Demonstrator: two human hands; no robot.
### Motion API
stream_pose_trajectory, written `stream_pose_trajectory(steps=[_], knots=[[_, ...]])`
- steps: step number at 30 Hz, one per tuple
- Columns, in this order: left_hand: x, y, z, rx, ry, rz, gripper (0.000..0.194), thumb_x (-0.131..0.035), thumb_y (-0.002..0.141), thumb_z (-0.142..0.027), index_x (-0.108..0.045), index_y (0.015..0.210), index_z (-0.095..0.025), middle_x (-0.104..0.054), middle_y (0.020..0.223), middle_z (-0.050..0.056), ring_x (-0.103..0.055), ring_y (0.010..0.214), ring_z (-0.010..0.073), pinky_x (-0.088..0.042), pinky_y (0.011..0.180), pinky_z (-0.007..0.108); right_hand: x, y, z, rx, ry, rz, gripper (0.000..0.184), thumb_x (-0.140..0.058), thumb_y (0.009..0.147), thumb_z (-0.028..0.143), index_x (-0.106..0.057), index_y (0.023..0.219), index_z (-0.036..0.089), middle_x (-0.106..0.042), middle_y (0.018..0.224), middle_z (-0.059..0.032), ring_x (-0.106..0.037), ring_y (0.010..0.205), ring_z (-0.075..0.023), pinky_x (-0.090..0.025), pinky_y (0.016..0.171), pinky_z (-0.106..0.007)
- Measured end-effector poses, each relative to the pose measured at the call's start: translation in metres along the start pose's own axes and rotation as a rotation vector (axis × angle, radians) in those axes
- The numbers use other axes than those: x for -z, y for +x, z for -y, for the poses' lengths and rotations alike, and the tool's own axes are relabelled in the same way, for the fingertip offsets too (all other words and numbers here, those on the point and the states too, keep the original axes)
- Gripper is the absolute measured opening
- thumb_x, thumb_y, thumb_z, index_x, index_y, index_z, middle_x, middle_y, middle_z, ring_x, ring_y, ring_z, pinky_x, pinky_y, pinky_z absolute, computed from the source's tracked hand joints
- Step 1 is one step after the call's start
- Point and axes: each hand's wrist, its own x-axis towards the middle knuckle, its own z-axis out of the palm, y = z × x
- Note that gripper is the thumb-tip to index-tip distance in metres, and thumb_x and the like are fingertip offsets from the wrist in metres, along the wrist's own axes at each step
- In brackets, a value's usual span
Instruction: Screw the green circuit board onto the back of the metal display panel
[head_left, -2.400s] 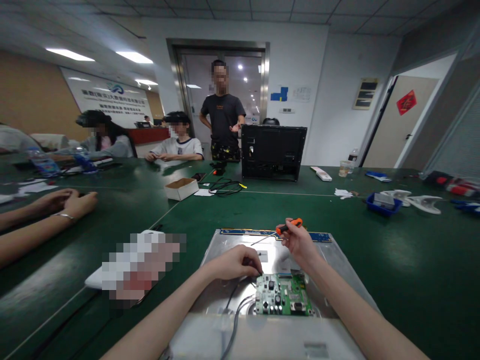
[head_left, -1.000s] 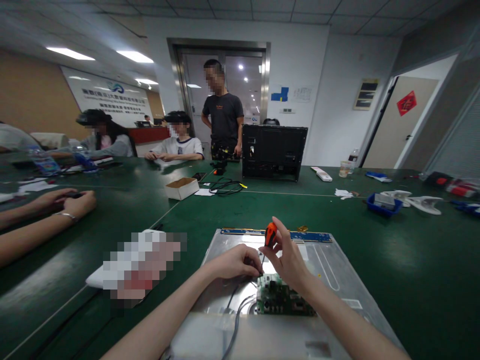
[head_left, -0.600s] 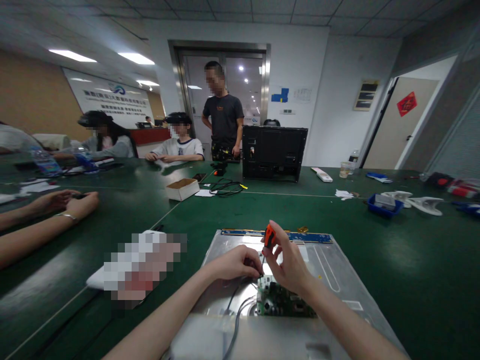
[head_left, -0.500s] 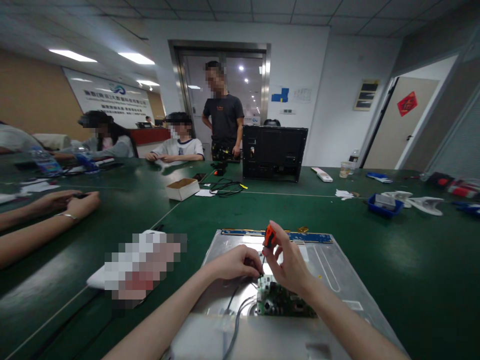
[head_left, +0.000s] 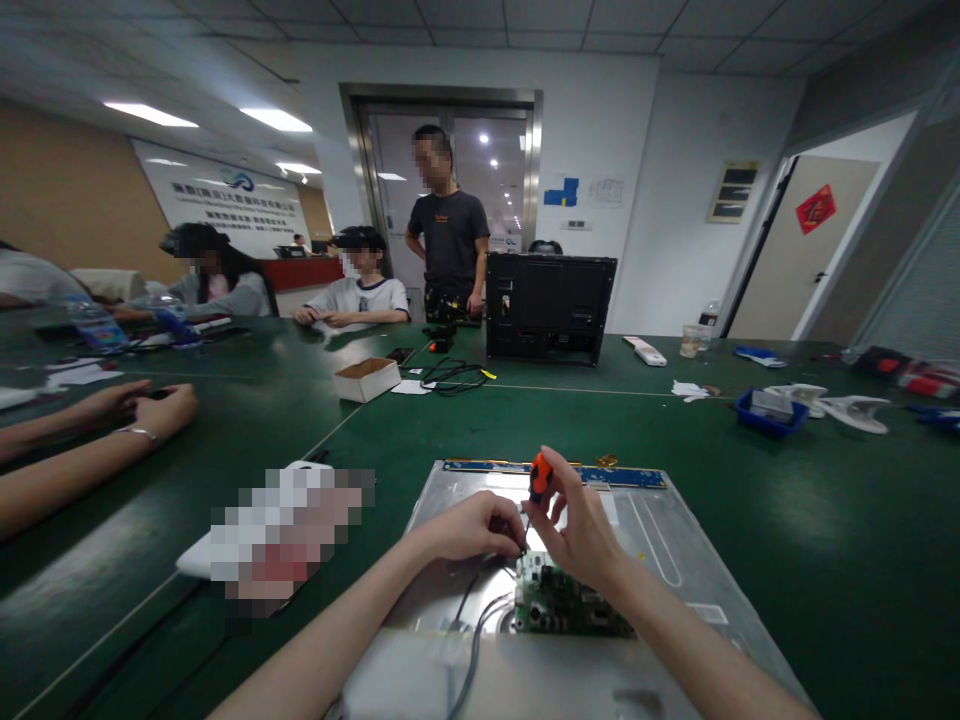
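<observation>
My right hand (head_left: 585,530) grips a small screwdriver (head_left: 539,475) by its orange and black handle, its thin shaft pointing down. The tip meets the upper left corner of a green circuit board (head_left: 551,598). Beside that corner my left hand (head_left: 480,525) is closed, thumb and fingers pinched close to the shaft; what they hold, if anything, is hidden. Under both hands lies a silver metal display panel (head_left: 690,560) with a blue strip (head_left: 630,478) along its far edge. A grey cable (head_left: 475,655) runs over the panel to the left of the board.
A black monitor housing (head_left: 551,308) stands across the green table (head_left: 847,520). Nearer are an open carton (head_left: 366,381), a coiled black cable (head_left: 454,374) and a blue tray (head_left: 770,412). At left, another person's hands (head_left: 161,408) rest near a pixelated white-edged object (head_left: 202,555).
The screwdriver's handle has turned slightly in my right hand, whose fingers have shifted a little. My left hand has stayed in place.
</observation>
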Motion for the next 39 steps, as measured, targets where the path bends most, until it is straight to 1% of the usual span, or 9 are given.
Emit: stream_pose_trajectory(steps=[5,10,13,17,22,29,34,39], knots=[[0.0006,0.0002,0.0006,0.000,0.012,0.008,0.008,-0.071,0.068,-0.012,-0.073,0.075,-0.017,-0.065,0.067,-0.002,-0.055,0.064,0.0123,-0.044,0.066,0.022,0.0030,0.0007,0.0033,0.005,0.029,0.036,0.067,-0.047,0.092,0.016,-0.019,0.152,0.027,-0.063,0.079,-0.0027,-0.056,0.054,-0.0140,-0.047,0.048,-0.025],[0.0007,0.0005,0.0027,0.007,0.019,0.018,0.007,-0.072,0.070,-0.012,-0.072,0.076,-0.016,-0.065,0.068,-0.003,-0.056,0.066,0.0127,-0.045,0.068,0.023,0.0013,-0.0001,0.0017,0.021,0.031,0.002,0.065,-0.046,0.093,0.017,-0.020,0.152,0.027,-0.061,0.078,-0.0015,-0.057,0.055,-0.0144,-0.047,0.046,-0.024],[0.0005,0.0006,0.0032,0.014,0.020,0.019,0.008,-0.072,0.070,-0.012,-0.072,0.077,-0.016,-0.065,0.069,-0.002,-0.057,0.067,0.0127,-0.046,0.068,0.023,0.0002,-0.0004,0.0005,0.039,0.009,-0.021,0.065,-0.047,0.093,0.018,-0.018,0.151,0.025,-0.058,0.075,0.0003,-0.054,0.052,-0.0132,-0.046,0.044,-0.022],[0.0002,0.0009,0.0030,0.023,0.004,0.019,0.009,-0.072,0.070,-0.012,-0.074,0.077,-0.016,-0.065,0.068,-0.003,-0.057,0.066,0.0125,-0.046,0.067,0.022,0.0009,0.0002,0.0000,0.056,-0.037,-0.024,0.061,-0.048,0.094,0.021,-0.021,0.149,0.024,-0.057,0.073,0.0011,-0.053,0.050,-0.0126,-0.046,0.043,-0.022],[0.0001,0.0007,0.0021,0.009,-0.016,0.009,0.009,-0.071,0.068,-0.011,-0.074,0.075,-0.016,-0.065,0.066,-0.003,-0.056,0.065,0.0124,-0.045,0.067,0.023,0.0021,0.0018,0.0007,0.070,-0.058,-0.015,0.060,-0.047,0.095,0.022,-0.022,0.149,0.025,-0.059,0.073,0.0008,-0.053,0.048,-0.0126,-0.045,0.042,-0.022],[0.0007,0.0008,0.0039,0.007,-0.004,0.016,0.006,-0.072,0.069,-0.014,-0.073,0.075,-0.016,-0.065,0.068,-0.003,-0.056,0.066,0.0132,-0.043,0.065,0.023,0.0030,0.0030,0.0041,0.067,-0.028,0.012,0.064,-0.044,0.093,0.017,-0.018,0.151,0.022,-0.062,0.076,-0.0026,-0.057,0.051,-0.0139,-0.047,0.044,-0.023],[0.0005,0.0006,0.0044,0.004,0.004,0.019,0.005,-0.072,0.071,-0.015,-0.073,0.075,-0.016,-0.065,0.069,-0.003,-0.056,0.067,0.0134,-0.044,0.068,0.024,0.0020,0.0014,0.0025,0.061,-0.033,-0.009,0.064,-0.046,0.092,0.017,-0.020,0.150,0.022,-0.060,0.073,-0.0007,-0.055,0.050,-0.0140,-0.046,0.043,-0.023],[-0.0002,0.0005,0.0036,0.012,0.011,0.012,0.005,-0.072,0.070,-0.014,-0.073,0.074,-0.016,-0.064,0.068,-0.003,-0.055,0.066,0.0128,-0.044,0.068,0.023,0.0007,0.0001,-0.0002,0.076,-0.043,-0.034,0.061,-0.048,0.094,0.022,-0.021,0.149,0.023,-0.058,0.070,0.0017,-0.054,0.048,-0.0130,-0.044,0.041,-0.022]])
